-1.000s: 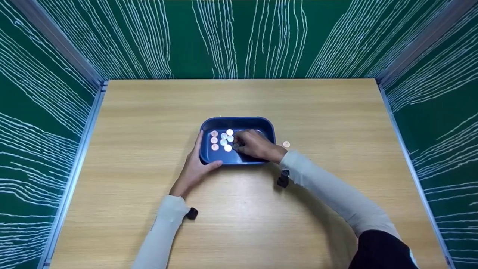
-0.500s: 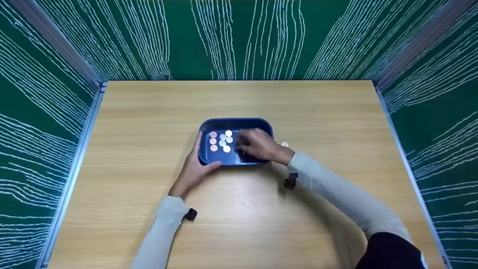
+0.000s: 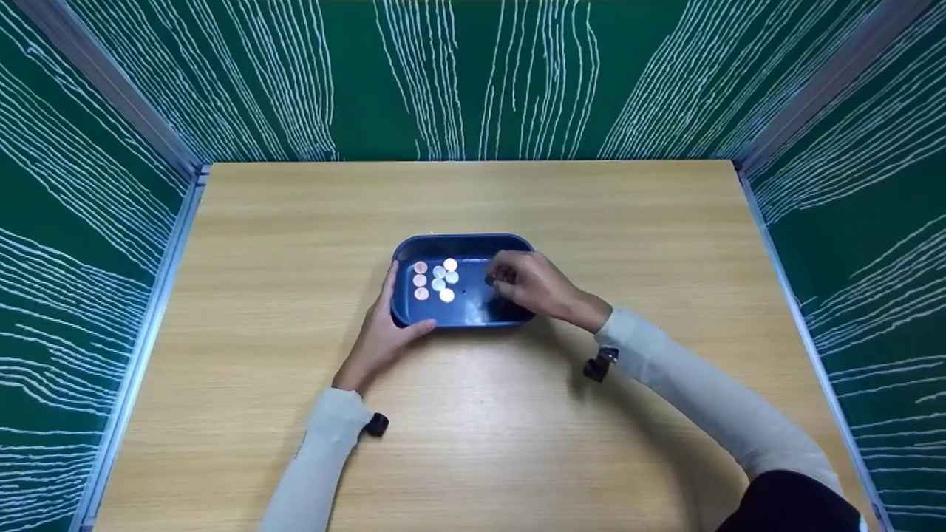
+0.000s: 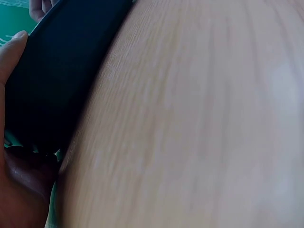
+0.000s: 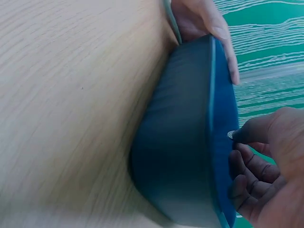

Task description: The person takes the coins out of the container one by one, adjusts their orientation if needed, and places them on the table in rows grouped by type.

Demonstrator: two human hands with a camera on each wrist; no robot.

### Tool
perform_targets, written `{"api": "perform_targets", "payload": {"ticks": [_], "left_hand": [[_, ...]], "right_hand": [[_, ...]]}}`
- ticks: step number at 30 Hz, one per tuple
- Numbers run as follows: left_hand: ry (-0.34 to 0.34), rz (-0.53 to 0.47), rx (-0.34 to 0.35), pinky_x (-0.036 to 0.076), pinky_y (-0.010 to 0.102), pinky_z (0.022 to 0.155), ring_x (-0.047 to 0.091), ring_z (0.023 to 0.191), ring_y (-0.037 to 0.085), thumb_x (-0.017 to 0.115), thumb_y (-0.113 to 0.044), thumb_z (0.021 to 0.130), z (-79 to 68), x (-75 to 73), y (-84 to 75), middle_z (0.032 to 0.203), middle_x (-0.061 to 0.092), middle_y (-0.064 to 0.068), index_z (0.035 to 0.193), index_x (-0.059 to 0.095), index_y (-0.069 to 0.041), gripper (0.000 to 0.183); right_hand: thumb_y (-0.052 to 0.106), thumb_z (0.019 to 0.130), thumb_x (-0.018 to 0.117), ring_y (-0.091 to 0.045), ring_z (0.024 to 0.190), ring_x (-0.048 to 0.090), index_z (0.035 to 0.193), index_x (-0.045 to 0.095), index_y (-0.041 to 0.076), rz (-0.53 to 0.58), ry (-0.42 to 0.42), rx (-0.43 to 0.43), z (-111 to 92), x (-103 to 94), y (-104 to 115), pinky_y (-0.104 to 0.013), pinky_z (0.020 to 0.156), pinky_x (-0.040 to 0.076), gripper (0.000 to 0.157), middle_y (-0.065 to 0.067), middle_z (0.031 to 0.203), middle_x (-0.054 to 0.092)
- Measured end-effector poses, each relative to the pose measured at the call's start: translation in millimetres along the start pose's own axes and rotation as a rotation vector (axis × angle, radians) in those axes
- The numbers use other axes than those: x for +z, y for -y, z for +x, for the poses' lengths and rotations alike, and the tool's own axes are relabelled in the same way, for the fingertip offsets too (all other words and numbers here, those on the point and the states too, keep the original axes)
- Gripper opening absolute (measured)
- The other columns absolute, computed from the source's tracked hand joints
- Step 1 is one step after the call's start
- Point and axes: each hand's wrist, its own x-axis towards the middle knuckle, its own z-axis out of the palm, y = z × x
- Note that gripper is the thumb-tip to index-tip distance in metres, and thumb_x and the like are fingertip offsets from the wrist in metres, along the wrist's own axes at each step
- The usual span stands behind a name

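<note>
A dark blue tray [image 3: 473, 322] with a raised rim rests on the table. My left hand [image 3: 378, 334] holds its left end, the thumb at the near rim and the fingers along the left side. Over the tray's right part, my right hand [image 3: 545, 290] pinches a coin [image 5: 231, 135] between thumb and fingertip, the other fingers curled; the right wrist view shows this coin just above the rim. Three copper-coloured coins [image 3: 420, 281] lie in a column at the tray's left. Beside them is a group of several silver coins [image 3: 451, 278].
The wooden table [image 3: 473, 414] extends on all sides of the tray. Green walls [image 3: 369, 89] with white wavy lines stand at the back and both sides. A small black camera [image 3: 377, 424] sits at the left wrist, another camera [image 3: 600, 365] at the right.
My right hand has moved right and up from beside the silver coins, uncovering the tray's middle. It now hides the loose copper coin on the table. The left hand holds its place.
</note>
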Motion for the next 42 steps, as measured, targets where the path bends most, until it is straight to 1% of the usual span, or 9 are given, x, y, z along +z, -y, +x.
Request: {"api": "perform_targets", "payload": {"ticks": [7, 11, 15, 20, 23, 26, 31, 37, 42], "left_hand": [[-0.009, -0.008, 0.037, 0.030, 0.055, 0.131, 0.035, 0.161, 0.035, 0.094, -0.033, 0.090, -0.4, -1.5, 1.1, 0.182, 0.024, 0.012, 0.179, 0.009, -0.033, 0.123], [-0.006, -0.014, 0.030, 0.029, 0.055, 0.131, 0.033, 0.162, 0.033, 0.093, -0.034, 0.090, -0.7, -2.5, 0.9, 0.182, 0.022, 0.010, 0.179, 0.008, -0.036, 0.123], [-0.005, -0.013, 0.030, 0.029, 0.056, 0.131, 0.033, 0.162, 0.033, 0.093, -0.035, 0.091, -1.0, -3.7, 0.5, 0.182, 0.022, 0.010, 0.179, 0.008, -0.036, 0.122], [-0.001, -0.004, 0.024, 0.030, 0.056, 0.131, 0.033, 0.162, 0.034, 0.092, -0.036, 0.091, -0.2, -3.6, 0.6, 0.182, 0.022, 0.010, 0.179, 0.008, -0.036, 0.121], [0.000, 0.000, 0.019, 0.030, 0.056, 0.131, 0.033, 0.162, 0.035, 0.092, -0.037, 0.091, -0.1, -3.1, 0.4, 0.182, 0.023, 0.010, 0.179, 0.009, -0.036, 0.121], [-0.004, -0.002, 0.015, 0.031, 0.056, 0.130, 0.033, 0.162, 0.035, 0.093, -0.037, 0.091, -0.3, -2.3, -0.2, 0.182, 0.023, 0.011, 0.179, 0.009, -0.036, 0.121], [-0.006, -0.002, 0.014, 0.032, 0.056, 0.130, 0.035, 0.161, 0.035, 0.093, -0.036, 0.091, -0.4, -1.5, -0.8, 0.182, 0.024, 0.011, 0.179, 0.009, -0.035, 0.122], [-0.009, -0.019, 0.041, 0.028, 0.056, 0.132, 0.033, 0.162, 0.035, 0.094, -0.030, 0.089, 0.7, -1.5, 0.0, 0.182, 0.023, 0.013, 0.179, 0.010, -0.030, 0.123], [-0.004, -0.012, 0.031, 0.029, 0.057, 0.131, 0.032, 0.163, 0.035, 0.093, -0.031, 0.090, -0.2, -0.5, 0.3, 0.183, 0.021, 0.012, 0.179, 0.009, -0.032, 0.122]], "right_hand": [[-0.005, 0.097, 0.074, -0.019, 0.085, 0.069, 0.109, 0.077, 0.001, 0.072, -0.055, 0.035, -13.4, -15.8, -4.7, -0.031, 0.075, 0.057, 0.013, -0.010, 0.098, 0.077], [-0.006, 0.097, 0.074, -0.019, 0.085, 0.069, 0.109, 0.078, -0.001, 0.093, -0.077, 0.052, -20.3, -22.1, -9.7, -0.029, 0.074, 0.054, 0.014, -0.009, 0.096, 0.077], [-0.006, 0.097, 0.075, -0.020, 0.085, 0.069, 0.108, 0.077, -0.004, 0.101, -0.107, 0.072, -27.3, -27.0, -15.1, -0.028, 0.074, 0.053, 0.011, -0.009, 0.094, 0.076], [-0.004, 0.097, 0.077, -0.019, 0.084, 0.067, 0.106, 0.078, -0.001, 0.114, -0.156, 0.114, -38.3, -33.1, -21.9, -0.024, 0.072, 0.053, 0.009, -0.007, 0.091, 0.075], [-0.003, 0.098, 0.077, -0.019, 0.084, 0.067, 0.106, 0.078, 0.001, 0.127, -0.181, 0.143, -45.8, -36.1, -26.8, -0.023, 0.074, 0.054, 0.009, -0.006, 0.091, 0.076], [-0.001, 0.098, 0.078, -0.019, 0.085, 0.067, 0.107, 0.078, 0.000, 0.138, -0.201, 0.176, -53.7, -37.8, -31.8, -0.025, 0.075, 0.056, 0.009, -0.007, 0.091, 0.077], [0.000, 0.099, 0.078, -0.020, 0.085, 0.069, 0.106, 0.077, -0.001, 0.156, -0.222, 0.233, -68.1, -35.9, -39.7, -0.028, 0.076, 0.057, 0.008, -0.009, 0.093, 0.077], [-0.002, 0.098, 0.077, -0.018, 0.083, 0.068, 0.105, 0.078, -0.001, 0.164, -0.214, 0.282, -82.3, -25.2, -48.7, -0.020, 0.075, 0.055, 0.007, -0.009, 0.093, 0.077], [-0.006, 0.097, 0.076, -0.018, 0.083, 0.068, 0.105, 0.078, -0.001, 0.194, -0.215, 0.309, -92.7, -15.3, -56.1, -0.019, 0.075, 0.055, 0.010, -0.011, 0.093, 0.077]]}}
